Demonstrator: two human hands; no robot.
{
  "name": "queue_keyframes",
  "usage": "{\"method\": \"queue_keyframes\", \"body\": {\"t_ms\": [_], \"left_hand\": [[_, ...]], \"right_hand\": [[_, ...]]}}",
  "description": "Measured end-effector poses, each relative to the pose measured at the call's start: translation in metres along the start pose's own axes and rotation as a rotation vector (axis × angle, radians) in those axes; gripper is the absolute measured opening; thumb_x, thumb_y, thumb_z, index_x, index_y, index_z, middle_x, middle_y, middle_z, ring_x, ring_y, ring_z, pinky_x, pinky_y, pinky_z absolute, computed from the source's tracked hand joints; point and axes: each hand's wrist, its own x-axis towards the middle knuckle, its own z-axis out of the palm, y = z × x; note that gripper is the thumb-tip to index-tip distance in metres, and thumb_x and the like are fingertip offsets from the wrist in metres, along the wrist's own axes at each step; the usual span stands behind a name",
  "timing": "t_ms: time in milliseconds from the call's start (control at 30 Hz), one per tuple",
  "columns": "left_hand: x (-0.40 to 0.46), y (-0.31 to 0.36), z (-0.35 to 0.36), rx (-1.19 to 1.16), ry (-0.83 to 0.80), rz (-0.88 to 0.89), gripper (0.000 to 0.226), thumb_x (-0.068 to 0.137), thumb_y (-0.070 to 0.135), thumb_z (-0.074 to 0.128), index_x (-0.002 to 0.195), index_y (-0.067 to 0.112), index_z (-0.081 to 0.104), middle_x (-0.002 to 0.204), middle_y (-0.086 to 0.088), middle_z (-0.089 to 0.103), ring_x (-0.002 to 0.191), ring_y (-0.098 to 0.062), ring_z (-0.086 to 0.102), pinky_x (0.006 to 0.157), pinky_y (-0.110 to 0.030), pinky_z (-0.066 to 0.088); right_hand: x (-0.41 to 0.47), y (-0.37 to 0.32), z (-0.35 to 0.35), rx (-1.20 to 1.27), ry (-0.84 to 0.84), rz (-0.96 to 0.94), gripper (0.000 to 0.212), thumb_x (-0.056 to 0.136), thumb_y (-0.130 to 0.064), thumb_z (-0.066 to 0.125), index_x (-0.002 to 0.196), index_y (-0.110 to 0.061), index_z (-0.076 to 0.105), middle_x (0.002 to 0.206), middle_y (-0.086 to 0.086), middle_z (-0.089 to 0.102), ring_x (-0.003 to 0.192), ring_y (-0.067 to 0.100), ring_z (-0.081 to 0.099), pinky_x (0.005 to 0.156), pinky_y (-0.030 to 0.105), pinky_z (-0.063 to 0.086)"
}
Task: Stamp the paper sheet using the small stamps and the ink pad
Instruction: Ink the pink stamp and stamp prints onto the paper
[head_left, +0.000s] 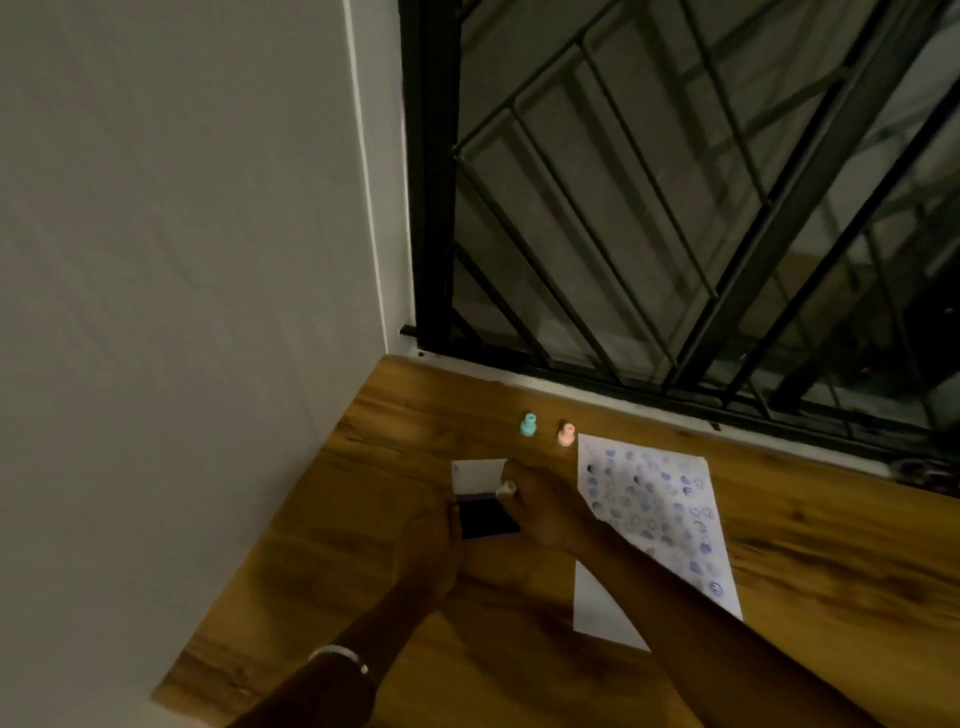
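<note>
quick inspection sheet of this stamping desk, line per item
surface: wooden table, set in a corner.
job's things: paper sheet flat at right, mostly covered in blue prints; open ink pad left of it, lid up; teal stamp and pink stamp upright behind, apart from each other.
clutter: nothing seen.
grippers: left hand steadies the ink pad's left edge; right hand holds a pale stamp at the pad.
cables: nothing seen.
surroundings: plain wall at left; barred black window grille behind the table; dim light.
</note>
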Motion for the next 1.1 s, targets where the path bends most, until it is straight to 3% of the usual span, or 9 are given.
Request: {"method": "queue_keyframes", "body": {"t_ms": [133, 300, 433, 500, 567, 633, 767, 933, 1100], "left_hand": [[-0.008, 0.016, 0.01, 0.066, 0.065, 0.171, 0.011, 0.098, 0.032, 0.047, 0.102, 0.025, 0.054, 0.095, -0.002, 0.069, 0.079, -0.02, 0.067, 0.065, -0.025, 0.05], [-0.028, 0.052, 0.03, 0.104, -0.14, 0.368, 0.009, 0.095, 0.045, 0.043, 0.102, 0.039, 0.045, 0.092, 0.01, 0.066, 0.081, -0.01, 0.065, 0.068, -0.026, 0.055], [-0.046, 0.08, 0.054, 0.123, -0.248, 0.472, 0.028, 0.093, 0.055, 0.041, 0.111, 0.034, 0.045, 0.092, 0.007, 0.067, 0.077, -0.011, 0.066, 0.064, -0.029, 0.058], [-0.052, 0.092, 0.064, 0.114, -0.251, 0.522, 0.036, 0.089, 0.062, 0.037, 0.11, 0.033, 0.045, 0.089, 0.007, 0.068, 0.073, -0.011, 0.065, 0.053, -0.022, 0.049], [-0.06, 0.104, 0.073, 0.108, -0.281, 0.565, 0.039, 0.087, 0.064, 0.038, 0.11, 0.033, 0.044, 0.085, 0.007, 0.067, 0.069, -0.009, 0.063, 0.049, -0.018, 0.043], [-0.067, 0.115, 0.083, 0.097, -0.34, 0.586, 0.041, 0.087, 0.064, 0.04, 0.113, 0.032, 0.043, 0.084, 0.005, 0.067, 0.07, -0.011, 0.062, 0.058, -0.022, 0.049], [-0.079, 0.134, 0.102, 0.139, -0.45, 0.609, 0.047, 0.084, 0.065, 0.043, 0.118, 0.033, 0.038, 0.101, 0.001, 0.066, 0.088, -0.017, 0.064, 0.075, -0.029, 0.052], [-0.096, 0.155, 0.12, 0.227, -0.531, 0.674, 0.061, 0.086, 0.061, 0.049, 0.133, 0.023, 0.036, 0.122, -0.005, 0.062, 0.107, -0.024, 0.061, 0.09, -0.035, 0.05], [-0.104, 0.167, 0.131, 0.297, -0.598, 0.666, 0.076, 0.087, 0.056, 0.053, 0.145, 0.018, 0.023, 0.135, -0.011, 0.053, 0.12, -0.028, 0.054, 0.099, -0.04, 0.046]], "right_hand": [[-0.023, 0.016, -0.008, 0.001, 0.038, 0.099, 0.023, 0.097, -0.025, 0.048, 0.112, -0.012, 0.059, 0.105, 0.009, 0.067, 0.093, 0.022, 0.064, 0.081, 0.033, 0.053], [-0.066, 0.049, -0.02, -0.054, 0.114, 0.209, 0.015, 0.096, -0.027, 0.048, 0.098, -0.016, 0.059, 0.086, 0.004, 0.07, 0.079, 0.019, 0.068, 0.068, 0.027, 0.053], [-0.108, 0.079, -0.033, -0.095, 0.12, 0.356, 0.014, 0.095, -0.028, 0.049, 0.099, -0.015, 0.053, 0.092, 0.006, 0.069, 0.083, 0.023, 0.066, 0.065, 0.03, 0.049], [-0.129, 0.096, -0.04, -0.111, 0.123, 0.416, 0.012, 0.095, -0.028, 0.049, 0.095, -0.016, 0.049, 0.089, 0.007, 0.068, 0.078, 0.024, 0.065, 0.06, 0.028, 0.042], [-0.152, 0.112, -0.046, -0.134, 0.119, 0.464, 0.011, 0.095, -0.028, 0.049, 0.093, -0.017, 0.048, 0.085, 0.008, 0.068, 0.074, 0.025, 0.063, 0.059, 0.033, 0.046], [-0.172, 0.124, -0.052, -0.133, 0.132, 0.516, 0.012, 0.095, -0.029, 0.049, 0.097, -0.018, 0.049, 0.085, 0.007, 0.066, 0.073, 0.024, 0.062, 0.06, 0.035, 0.048], [-0.198, 0.142, -0.059, -0.101, 0.151, 0.601, 0.024, 0.095, -0.029, 0.048, 0.113, -0.013, 0.054, 0.099, 0.012, 0.069, 0.083, 0.029, 0.065, 0.067, 0.037, 0.052], [-0.209, 0.152, -0.059, -0.113, 0.101, 0.646, 0.02, 0.092, -0.028, 0.051, 0.106, -0.015, 0.054, 0.106, 0.014, 0.068, 0.09, 0.033, 0.064, 0.065, 0.032, 0.043], [-0.209, 0.153, -0.057, -0.131, 0.061, 0.626, 0.023, 0.092, -0.03, 0.051, 0.11, -0.016, 0.054, 0.112, 0.016, 0.065, 0.096, 0.035, 0.063, 0.071, 0.035, 0.047]]}}
